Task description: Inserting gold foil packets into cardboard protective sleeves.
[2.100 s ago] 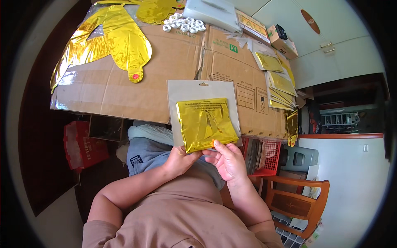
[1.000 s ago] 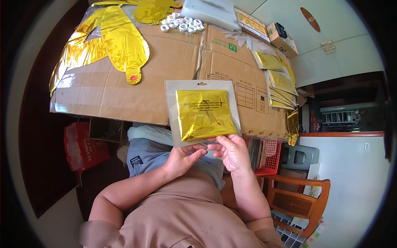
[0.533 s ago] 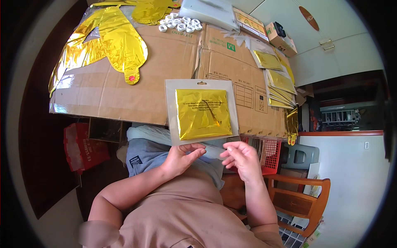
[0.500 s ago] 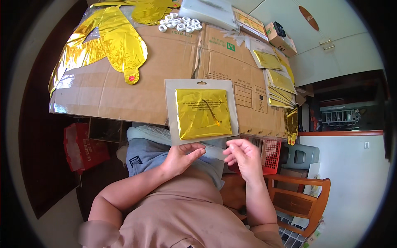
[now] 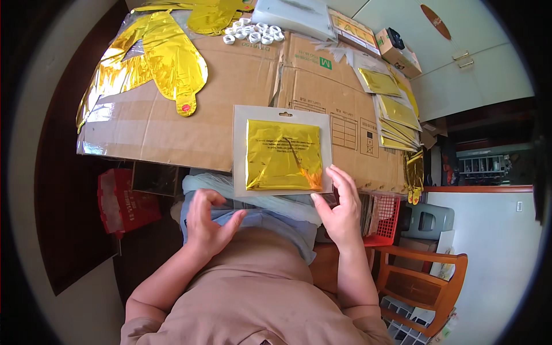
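Note:
A flat package (image 5: 283,116), a translucent pouch with a hang hole, lies at the table's near edge, its lower part jutting over. Inside it shows a folded gold foil sheet (image 5: 282,164) with small print. My right hand (image 5: 342,215) is at the package's lower right corner, thumb and fingers apart; whether it touches the edge I cannot tell. Lower left of the package, above my lap, my left hand (image 5: 211,227) is raised with thumb and fingers spread, holding nothing. A gold foil balloon (image 5: 172,54) with a red dot on its tail lies at the far left.
Flattened cardboard (image 5: 224,75) covers the table. White tape-like rings (image 5: 255,37) and clear plastic sleeves (image 5: 293,17) sit at the back. On the right lie several similar gold packages (image 5: 397,112), with a small box (image 5: 397,52) behind. A red basket (image 5: 384,218) and wooden chair (image 5: 422,287) stand below.
My left hand has moved left and away from the package, its fingers spreading. My right hand has come up to the package's lower right corner and opened. The view has shifted slightly.

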{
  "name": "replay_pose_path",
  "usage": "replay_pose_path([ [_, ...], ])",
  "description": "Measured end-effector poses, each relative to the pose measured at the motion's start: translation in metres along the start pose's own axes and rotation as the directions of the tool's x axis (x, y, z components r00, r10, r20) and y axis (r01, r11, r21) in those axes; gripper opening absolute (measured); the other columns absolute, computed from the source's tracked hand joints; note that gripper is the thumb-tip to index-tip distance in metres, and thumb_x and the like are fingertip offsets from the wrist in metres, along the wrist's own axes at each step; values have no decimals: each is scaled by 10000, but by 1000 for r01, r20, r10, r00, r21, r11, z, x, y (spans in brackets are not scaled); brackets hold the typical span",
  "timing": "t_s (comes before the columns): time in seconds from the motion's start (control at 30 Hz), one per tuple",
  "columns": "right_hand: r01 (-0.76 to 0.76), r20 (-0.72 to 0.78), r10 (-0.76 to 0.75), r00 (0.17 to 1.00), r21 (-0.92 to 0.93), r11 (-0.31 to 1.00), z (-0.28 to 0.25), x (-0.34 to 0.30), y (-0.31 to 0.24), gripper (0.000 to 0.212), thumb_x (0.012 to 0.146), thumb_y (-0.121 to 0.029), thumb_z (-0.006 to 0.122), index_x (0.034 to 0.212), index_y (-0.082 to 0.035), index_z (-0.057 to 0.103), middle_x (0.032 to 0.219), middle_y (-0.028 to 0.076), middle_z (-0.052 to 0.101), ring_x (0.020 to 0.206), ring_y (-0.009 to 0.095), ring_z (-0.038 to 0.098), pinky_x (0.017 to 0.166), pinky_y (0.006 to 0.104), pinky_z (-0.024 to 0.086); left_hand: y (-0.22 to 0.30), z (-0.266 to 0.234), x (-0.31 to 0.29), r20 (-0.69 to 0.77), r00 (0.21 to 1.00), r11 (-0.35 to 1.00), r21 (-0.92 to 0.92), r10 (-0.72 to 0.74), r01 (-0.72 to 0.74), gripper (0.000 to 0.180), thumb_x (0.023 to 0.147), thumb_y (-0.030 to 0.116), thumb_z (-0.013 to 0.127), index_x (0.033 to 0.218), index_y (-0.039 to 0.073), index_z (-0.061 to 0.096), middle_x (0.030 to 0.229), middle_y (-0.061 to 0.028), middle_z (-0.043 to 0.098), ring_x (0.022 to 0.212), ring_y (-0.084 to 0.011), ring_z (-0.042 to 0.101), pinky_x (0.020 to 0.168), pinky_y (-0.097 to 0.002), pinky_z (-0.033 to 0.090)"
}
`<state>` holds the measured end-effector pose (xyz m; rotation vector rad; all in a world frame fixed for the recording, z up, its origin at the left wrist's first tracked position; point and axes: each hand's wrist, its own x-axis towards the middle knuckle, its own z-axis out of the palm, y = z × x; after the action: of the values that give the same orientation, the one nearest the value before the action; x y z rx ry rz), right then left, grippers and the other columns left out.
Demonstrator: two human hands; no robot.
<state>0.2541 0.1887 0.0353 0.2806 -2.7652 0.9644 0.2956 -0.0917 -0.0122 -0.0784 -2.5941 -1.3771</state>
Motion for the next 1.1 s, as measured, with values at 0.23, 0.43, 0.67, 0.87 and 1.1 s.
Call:
replay_pose_path([
  [0.23,183,2,-184,983,-143,973,12,-5,9,638,766,-43,803,1348,-44,541,1349,188,572,1201,368,595,1015,429,500,6,16,25,-71,903,878,277,424,-390,399,714,64,825,1017,91,566,1189,-129,587,1134,-363,580,941,-480,442],
  [0.43,248,-76,-259,963,-130,960,17,0,15,458,790,-8,764,1207,-39,577,1205,165,664,1096,338,660,964,424,527,-8,19,30,-59,839,815,283,541,-506,220,737,-5,757,891,88,631,1139,-96,633,1150,-317,599,962,-470,455],
  [0.67,322,-170,-344,924,-145,936,31,0,21,292,777,42,737,1031,-43,620,1169,162,680,1059,336,677,901,417,559,-7,20,28,-78,817,706,555,571,-441,224,729,2,721,869,173,754,1288,-68,643,1282,-342,548,1122,-512,344],
  [0.87,366,-192,-407,893,-215,906,39,-2,25,278,773,56,733,1017,-37,637,1169,145,681,1072,325,677,932,436,550,-6,16,27,-76,861,743,546,503,-386,238,734,-8,694,900,154,747,1370,-101,625,1373,-374,489,1201,-572,215],
  [1.1,380,-161,-417,894,-217,899,38,0,21,305,801,39,734,1087,-39,667,1160,124,692,1083,305,680,948,431,538,-13,15,25,-131,897,830,454,421,-323,245,745,-14,677,933,131,738,1356,-91,631,1345,-362,515,1176,-616,240],
])
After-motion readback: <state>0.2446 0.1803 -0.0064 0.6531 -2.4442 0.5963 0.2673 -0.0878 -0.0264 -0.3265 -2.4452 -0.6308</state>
